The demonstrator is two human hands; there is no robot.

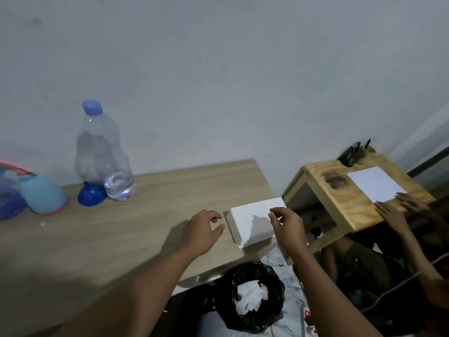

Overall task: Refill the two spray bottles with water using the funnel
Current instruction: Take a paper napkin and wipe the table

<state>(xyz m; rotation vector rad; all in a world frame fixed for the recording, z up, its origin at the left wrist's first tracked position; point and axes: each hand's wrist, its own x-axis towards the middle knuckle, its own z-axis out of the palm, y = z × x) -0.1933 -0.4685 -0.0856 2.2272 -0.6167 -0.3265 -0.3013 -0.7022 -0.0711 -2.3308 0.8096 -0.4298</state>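
On the wooden table (150, 210) the blue funnel (91, 195) sits against the water bottle (104, 152), well left of both hands; the left hand (202, 231), loosely curled and empty, is nearer, the right hand (288, 226) curled, its pinch unclear

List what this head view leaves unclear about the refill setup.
Head view: pale blue object at left edge, blurred; cannot confirm a spray bottle.
Head view: pink-trimmed item beside it, cut off by the frame.
Head view: right hand above white box, any pinch too small to tell.

Probably home room: wooden desk (170, 190), plywood stool (349, 203), lined bin (255, 295).
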